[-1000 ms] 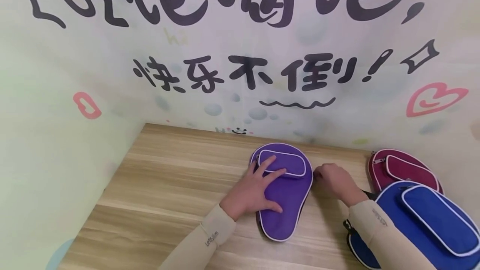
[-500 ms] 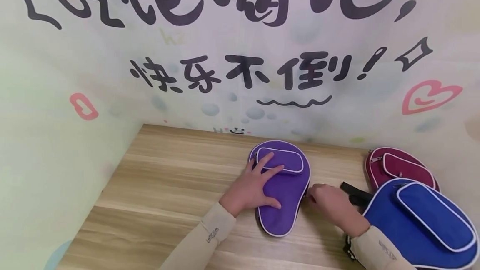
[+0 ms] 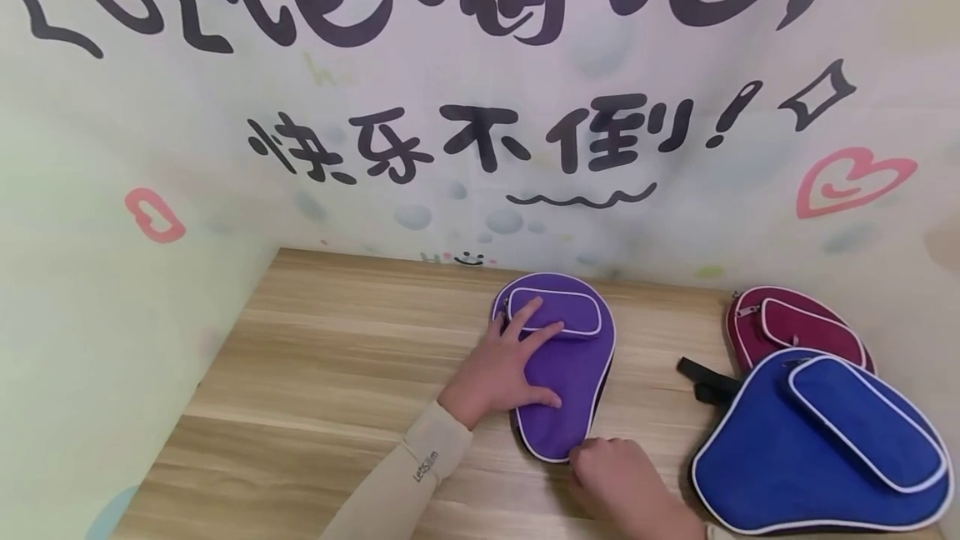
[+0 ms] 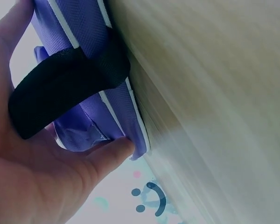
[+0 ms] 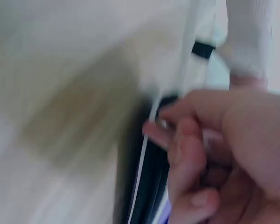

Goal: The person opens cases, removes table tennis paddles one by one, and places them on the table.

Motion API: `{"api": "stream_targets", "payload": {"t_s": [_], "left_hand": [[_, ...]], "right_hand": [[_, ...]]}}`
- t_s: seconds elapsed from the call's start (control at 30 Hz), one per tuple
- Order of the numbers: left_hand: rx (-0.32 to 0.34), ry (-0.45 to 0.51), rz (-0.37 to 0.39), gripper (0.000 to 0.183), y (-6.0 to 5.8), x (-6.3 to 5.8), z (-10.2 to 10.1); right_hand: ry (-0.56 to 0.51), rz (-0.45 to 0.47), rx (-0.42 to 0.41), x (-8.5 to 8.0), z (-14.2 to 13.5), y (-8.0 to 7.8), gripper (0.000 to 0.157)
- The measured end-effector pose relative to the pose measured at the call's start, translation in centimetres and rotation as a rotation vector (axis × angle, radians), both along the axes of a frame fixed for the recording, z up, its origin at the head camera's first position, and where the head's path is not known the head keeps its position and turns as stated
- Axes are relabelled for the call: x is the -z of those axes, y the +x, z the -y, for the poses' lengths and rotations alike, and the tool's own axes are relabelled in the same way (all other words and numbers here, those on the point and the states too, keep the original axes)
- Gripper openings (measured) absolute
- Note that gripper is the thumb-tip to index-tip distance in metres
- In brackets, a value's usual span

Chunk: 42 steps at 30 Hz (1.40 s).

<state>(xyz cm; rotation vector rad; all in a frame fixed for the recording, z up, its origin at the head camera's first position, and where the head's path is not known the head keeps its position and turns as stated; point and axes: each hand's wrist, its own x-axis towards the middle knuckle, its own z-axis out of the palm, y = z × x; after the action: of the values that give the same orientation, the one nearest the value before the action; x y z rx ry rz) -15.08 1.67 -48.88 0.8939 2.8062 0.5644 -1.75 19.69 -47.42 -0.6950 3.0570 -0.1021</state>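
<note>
A purple table tennis bat case (image 3: 573,373) with white piping lies on the wooden table, its narrow end toward me. My left hand (image 3: 495,377) rests on it with spread fingers, the fingertips over the small front pocket (image 3: 570,311). In the left wrist view a black strap loop (image 4: 70,84) stands out from the case's side, beside that hand. My right hand (image 3: 618,477) is at the lower right edge of the case. Its thumb and finger pinch a small zipper pull (image 5: 164,123) on the dark side seam, blurred in the right wrist view.
To the right lies a blue bat case (image 3: 765,457), overlapping a maroon one (image 3: 802,332) behind it. A black strap (image 3: 705,380) sticks out from the blue case's left side. A printed wall cloth (image 3: 375,223) stands along the table's back edge.
My right hand has moved down along the purple case's right edge, from beside the pocket to near the narrow end. The left hand keeps its place on the case.
</note>
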Motion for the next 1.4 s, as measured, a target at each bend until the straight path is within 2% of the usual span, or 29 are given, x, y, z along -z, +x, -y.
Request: {"api": "stream_targets", "payload": {"t_s": [0.1,0.17,0.33,0.5,0.6,0.7,0.8,0.93,1.03,1.13,1.2,1.27,1.33,1.4], "left_hand": [[-0.003,-0.004,-0.014,0.104,0.0,0.1,0.0],[-0.004,-0.006,-0.021,0.103,0.0,0.1,0.0],[0.005,0.001,-0.015,0.103,0.1,0.0,0.0],[0.021,0.016,-0.015,0.104,-0.2,0.0,0.0],[0.026,0.020,-0.007,0.103,-0.4,0.0,0.2],[0.026,0.011,0.012,0.102,-0.3,-0.1,0.2],[0.020,0.001,0.024,0.099,0.1,-0.3,0.0],[-0.005,0.017,0.035,0.091,1.4,-0.9,-0.7],[-0.052,0.018,0.017,0.082,2.8,-1.3,-1.4],[-0.111,-0.020,-0.019,0.074,4.2,-1.6,-2.4],[-0.141,-0.040,-0.030,0.071,5.1,-1.8,-3.1],[-0.158,-0.054,-0.032,0.069,5.9,-2.0,-3.9],[-0.168,-0.054,-0.021,0.070,6.6,-2.1,-4.6],[-0.174,-0.052,-0.008,0.074,7.1,-1.9,-5.2]], "right_hand": [[0.037,-0.039,0.057,0.4,2.4,0.9,0.030],[0.041,-0.056,0.063,0.6,3.8,1.0,0.028],[0.018,-0.142,0.076,1.5,6.2,0.7,0.027],[0.004,-0.203,0.107,2.1,7.5,0.2,0.024],[0.003,-0.208,0.104,2.1,7.6,0.0,0.024],[-0.060,-0.153,0.117,1.8,7.3,-0.1,0.030],[-0.182,-0.030,0.133,0.7,6.2,-0.6,0.040],[-0.389,0.136,0.161,-1.5,3.4,-2.2,0.039],[-0.531,0.184,0.254,-3.2,0.7,-4.3,0.033],[-0.610,0.158,0.409,-4.4,-2.2,-6.8,0.036],[-0.649,0.142,0.491,-4.5,-4.1,-8.5,0.046],[-0.672,0.173,0.558,-4.2,-5.8,-9.8,0.056],[-0.686,0.249,0.592,-3.4,-7.1,-10.7,0.059],[-0.723,0.363,0.598,-2.4,-8.0,-11.2,0.057]]}}
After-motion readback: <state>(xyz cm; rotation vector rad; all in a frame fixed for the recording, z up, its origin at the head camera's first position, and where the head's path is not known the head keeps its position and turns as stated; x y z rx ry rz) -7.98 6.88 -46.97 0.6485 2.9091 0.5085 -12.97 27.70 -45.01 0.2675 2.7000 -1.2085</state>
